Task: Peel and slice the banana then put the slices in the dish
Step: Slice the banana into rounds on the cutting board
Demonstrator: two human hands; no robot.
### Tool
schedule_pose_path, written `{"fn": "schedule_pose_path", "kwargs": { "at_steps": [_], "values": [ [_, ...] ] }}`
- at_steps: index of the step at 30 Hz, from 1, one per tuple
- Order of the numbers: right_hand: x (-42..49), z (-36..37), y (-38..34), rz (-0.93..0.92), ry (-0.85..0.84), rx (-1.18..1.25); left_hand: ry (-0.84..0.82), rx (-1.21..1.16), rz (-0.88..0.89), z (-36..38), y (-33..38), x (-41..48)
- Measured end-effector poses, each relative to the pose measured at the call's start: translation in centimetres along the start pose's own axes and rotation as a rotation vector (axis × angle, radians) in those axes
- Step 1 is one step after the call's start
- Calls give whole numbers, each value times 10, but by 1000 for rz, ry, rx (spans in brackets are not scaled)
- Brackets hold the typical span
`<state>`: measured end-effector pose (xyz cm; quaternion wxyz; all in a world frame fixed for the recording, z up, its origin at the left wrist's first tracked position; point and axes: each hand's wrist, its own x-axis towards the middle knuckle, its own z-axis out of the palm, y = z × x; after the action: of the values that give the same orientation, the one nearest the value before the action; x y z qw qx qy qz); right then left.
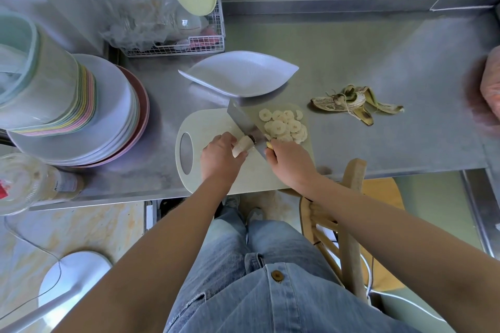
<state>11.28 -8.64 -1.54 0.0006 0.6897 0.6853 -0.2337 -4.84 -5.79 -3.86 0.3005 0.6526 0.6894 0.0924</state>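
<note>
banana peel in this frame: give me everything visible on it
The banana peel lies empty and splayed open on the steel counter, right of the cutting board and apart from it. Its strips fan outward, some showing the pale, fibrous inside, others the yellow-green outside with brown bruising and dark tips. Stringy fibres trail off it. Nothing but the counter touches it; both hands are away at the board.

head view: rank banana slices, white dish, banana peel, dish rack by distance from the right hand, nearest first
1. banana slices, on the board just beyond the right hand.
2. white dish, beyond the board.
3. banana peel, off to the right; close to the dish's rank.
4. dish rack, far back-left.
</note>
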Motion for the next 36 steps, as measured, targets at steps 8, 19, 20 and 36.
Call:
{"fn": "schedule_pose_path", "kwargs": {
  "at_steps": [8, 19, 20, 36],
  "values": [
    [-4, -20, -1, -50, 27, 15, -16, 19, 14, 0, -2, 0],
    [-5, -10, -4, -39, -2, -33, -9, 36, 8, 1, -2, 1],
    [-5, -7, -5, -36, 5, -42, -9, 32, 3, 1, -1, 1],
    [-1, -6, -5, -16, 54, 19, -18, -5, -3, 0, -2, 2]
  ]
}}
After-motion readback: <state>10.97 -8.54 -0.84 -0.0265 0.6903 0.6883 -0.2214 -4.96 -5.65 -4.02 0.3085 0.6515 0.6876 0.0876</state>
